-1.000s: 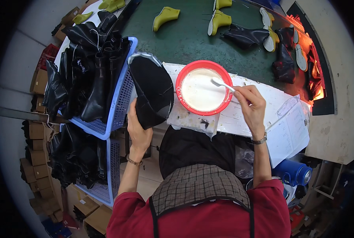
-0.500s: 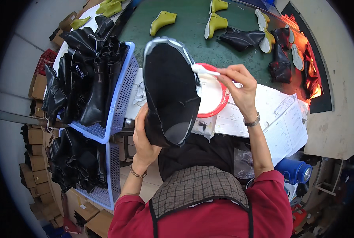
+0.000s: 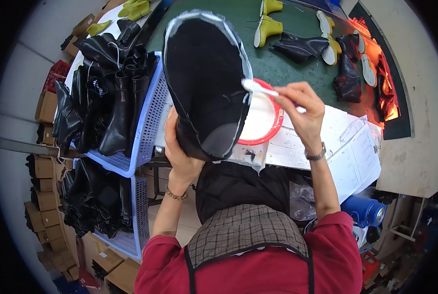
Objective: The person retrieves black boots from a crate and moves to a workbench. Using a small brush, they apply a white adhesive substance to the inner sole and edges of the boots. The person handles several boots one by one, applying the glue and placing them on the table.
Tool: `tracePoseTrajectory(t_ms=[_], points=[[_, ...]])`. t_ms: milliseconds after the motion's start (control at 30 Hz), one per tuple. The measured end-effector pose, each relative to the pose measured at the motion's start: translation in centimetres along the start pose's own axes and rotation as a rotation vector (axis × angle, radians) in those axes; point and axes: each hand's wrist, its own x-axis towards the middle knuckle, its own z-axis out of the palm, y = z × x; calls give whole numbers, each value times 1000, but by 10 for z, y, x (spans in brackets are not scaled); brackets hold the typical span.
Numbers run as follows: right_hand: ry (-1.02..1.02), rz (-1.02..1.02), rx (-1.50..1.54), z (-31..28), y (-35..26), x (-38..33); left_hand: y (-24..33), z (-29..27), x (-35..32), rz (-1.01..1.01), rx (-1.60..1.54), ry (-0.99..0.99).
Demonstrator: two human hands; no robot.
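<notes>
My left hand (image 3: 180,152) grips a black boot (image 3: 204,83) from below and holds it sole-up close to my face. A whitish band runs round the rim of the sole. My right hand (image 3: 302,110) pinches a small brush (image 3: 260,89) whose white-coated tip touches the right edge of the sole. Behind the boot a red bowl (image 3: 276,125) of white paste rests on paper-covered table (image 3: 336,142).
A blue basket (image 3: 150,122) of black boots stands at my left, a second one (image 3: 130,235) below it. A green belt (image 3: 297,63) carries yellow lasts, black boots and pale soles toward a glowing orange opening (image 3: 388,105). Cardboard boxes line the left; a blue flask (image 3: 363,210) lies lower right.
The boot has come up from beside the bowl and now fills the view, sole toward me. The brush left the bowl and reached the sole's right edge.
</notes>
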Motion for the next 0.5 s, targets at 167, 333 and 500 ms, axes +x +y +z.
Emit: tracePoseTrajectory(t_ms=[167, 333, 500], points=[[-97, -12, 38, 6, -14, -30, -11, 19, 30, 151, 95, 116], [-199, 83, 117, 2, -30, -38, -27, 25, 56, 372, 250, 138], [-328, 265, 161, -1, -22, -30, -34, 23, 60, 409, 356, 32]])
